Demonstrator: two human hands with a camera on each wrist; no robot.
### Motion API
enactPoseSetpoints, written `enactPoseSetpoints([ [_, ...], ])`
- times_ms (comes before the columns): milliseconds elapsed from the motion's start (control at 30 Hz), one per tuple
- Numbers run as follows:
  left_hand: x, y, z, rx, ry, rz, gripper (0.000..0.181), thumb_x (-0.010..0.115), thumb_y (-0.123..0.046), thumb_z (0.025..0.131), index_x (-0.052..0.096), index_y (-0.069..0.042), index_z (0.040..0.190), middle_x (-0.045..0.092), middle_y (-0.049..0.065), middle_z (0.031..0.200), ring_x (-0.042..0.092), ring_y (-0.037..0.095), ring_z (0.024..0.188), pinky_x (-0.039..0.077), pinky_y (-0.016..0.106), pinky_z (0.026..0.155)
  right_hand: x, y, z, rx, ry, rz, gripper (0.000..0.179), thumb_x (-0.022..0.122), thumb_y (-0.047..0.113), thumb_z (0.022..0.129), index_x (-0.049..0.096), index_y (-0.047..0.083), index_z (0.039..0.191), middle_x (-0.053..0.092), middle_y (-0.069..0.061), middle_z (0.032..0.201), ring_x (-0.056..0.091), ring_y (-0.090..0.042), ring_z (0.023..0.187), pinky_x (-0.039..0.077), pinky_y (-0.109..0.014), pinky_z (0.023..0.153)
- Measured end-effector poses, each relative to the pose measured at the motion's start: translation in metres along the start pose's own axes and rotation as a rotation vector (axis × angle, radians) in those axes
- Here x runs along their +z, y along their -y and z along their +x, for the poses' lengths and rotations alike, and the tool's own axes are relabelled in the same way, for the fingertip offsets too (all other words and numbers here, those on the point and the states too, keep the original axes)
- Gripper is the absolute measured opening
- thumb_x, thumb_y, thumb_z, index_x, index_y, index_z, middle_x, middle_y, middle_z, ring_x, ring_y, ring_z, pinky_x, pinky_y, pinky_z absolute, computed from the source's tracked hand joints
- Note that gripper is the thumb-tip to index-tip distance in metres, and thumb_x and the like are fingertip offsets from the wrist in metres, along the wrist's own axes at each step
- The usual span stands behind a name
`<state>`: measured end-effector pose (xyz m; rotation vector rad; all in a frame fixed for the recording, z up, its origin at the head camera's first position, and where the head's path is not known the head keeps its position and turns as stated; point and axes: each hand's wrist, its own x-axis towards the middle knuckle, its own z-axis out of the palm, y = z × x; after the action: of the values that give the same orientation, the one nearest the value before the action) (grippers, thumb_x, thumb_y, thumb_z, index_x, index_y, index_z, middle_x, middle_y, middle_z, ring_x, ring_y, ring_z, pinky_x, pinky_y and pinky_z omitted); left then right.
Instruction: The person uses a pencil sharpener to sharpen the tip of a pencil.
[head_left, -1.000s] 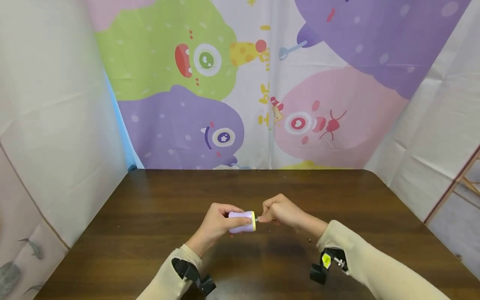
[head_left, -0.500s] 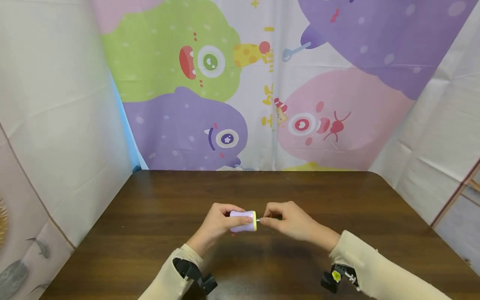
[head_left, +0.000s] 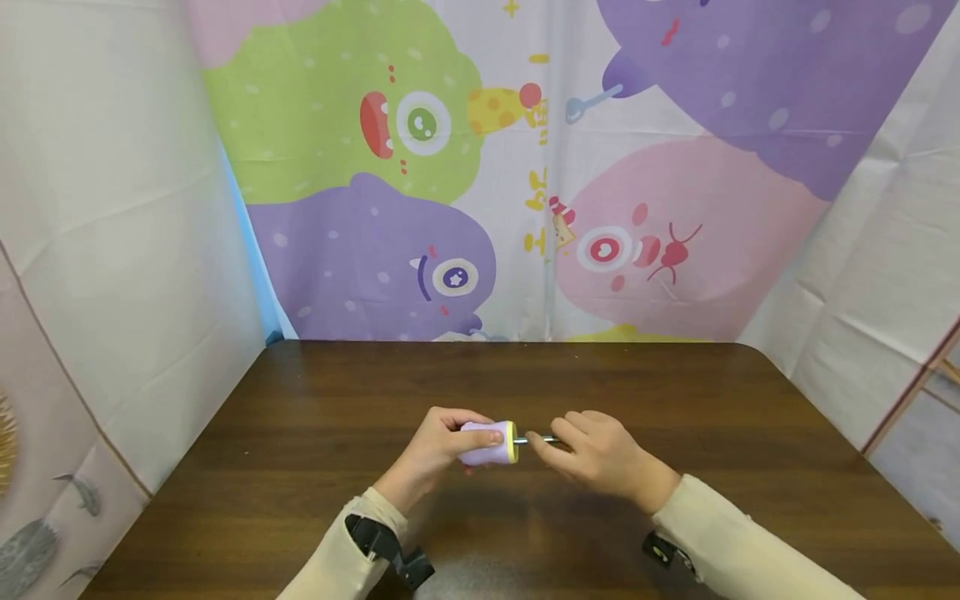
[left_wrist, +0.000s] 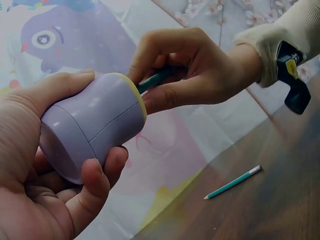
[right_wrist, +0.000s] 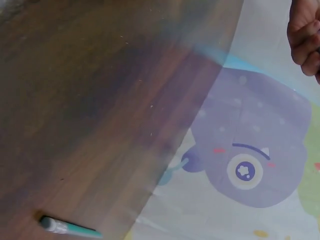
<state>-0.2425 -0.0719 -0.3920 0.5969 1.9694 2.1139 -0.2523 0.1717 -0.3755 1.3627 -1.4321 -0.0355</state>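
Note:
A light-purple pencil sharpener [head_left: 483,443] with a yellow rim lies in my left hand [head_left: 431,450]. In the left wrist view the thumb lies along the top of the sharpener [left_wrist: 95,122] and the fingers curl beneath it. My right hand [head_left: 603,454] pinches a dark green pencil [left_wrist: 156,79] between thumb and fingers. That pencil points at the yellow-rimmed end, and a shiny length of it shows there in the head view. Its tip is hidden behind the rim in the left wrist view. Both hands are raised over the table.
A second green pencil [left_wrist: 232,182] with a white end lies on the dark wooden table [head_left: 360,383]. The right wrist view shows a pencil [right_wrist: 70,227] near its lower edge. A cartoon-print cloth [head_left: 517,167] hangs behind the table, with pale cloths at both sides.
My right hand has shifted a little to the right and turned, so more of the pencil shows between it and the rim. The left hand keeps its grip on the sharpener almost in place.

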Motion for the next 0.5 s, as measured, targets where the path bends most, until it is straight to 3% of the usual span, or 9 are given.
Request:
enactPoseSetpoints([
  [133, 0.002, 0.002, 0.000, -0.010, 0.012, -0.036, 0.033, 0.071, -0.003, 0.084, 0.061, 0.022, 0.101, 0.065, 0.004, 0.070, 0.060, 0.013, 0.051, 0.042, 0.022, 0.044, 0.001, -0.005, 0.011, -0.077, -0.119, -0.036, 0.022, 0.053, 0.009, 0.097, 0.068, 0.009, 0.082, 0.045, 0.000, 0.063, 0.033, -0.009, 0.048, 0.028, -0.019, 0.041],
  [267, 0.004, 0.002, 0.000, -0.017, 0.012, -0.057, 0.034, 0.071, -0.003, 0.084, 0.060, 0.023, 0.102, 0.065, 0.004, 0.069, 0.061, 0.012, 0.052, 0.043, 0.022, 0.044, 0.003, -0.004, 0.017, -0.061, -0.181, -0.052, 0.023, 0.051, 0.011, 0.096, 0.067, 0.008, 0.078, 0.044, -0.001, 0.061, 0.032, -0.010, 0.045, 0.027, -0.019, 0.039],
  [367, 0.005, 0.002, 0.000, -0.021, 0.001, -0.050, 0.032, 0.072, -0.001, 0.083, 0.061, 0.023, 0.101, 0.066, 0.005, 0.070, 0.060, 0.014, 0.051, 0.043, 0.022, 0.044, 0.009, 0.002, 0.013, 0.028, -0.193, -0.012, 0.023, 0.052, 0.012, 0.095, 0.065, 0.008, 0.075, 0.040, 0.000, 0.059, 0.028, -0.009, 0.043, 0.025, -0.019, 0.037],
  [500, 0.005, 0.003, 0.000, -0.037, -0.011, -0.020, 0.029, 0.074, 0.000, 0.082, 0.063, 0.021, 0.099, 0.065, 0.006, 0.070, 0.058, 0.015, 0.051, 0.042, 0.022, 0.044, 0.014, 0.017, 0.006, 0.245, -0.165, 0.108, 0.031, 0.056, 0.019, 0.099, 0.061, 0.010, 0.070, 0.039, 0.005, 0.055, 0.029, -0.005, 0.039, 0.025, -0.015, 0.036],
])
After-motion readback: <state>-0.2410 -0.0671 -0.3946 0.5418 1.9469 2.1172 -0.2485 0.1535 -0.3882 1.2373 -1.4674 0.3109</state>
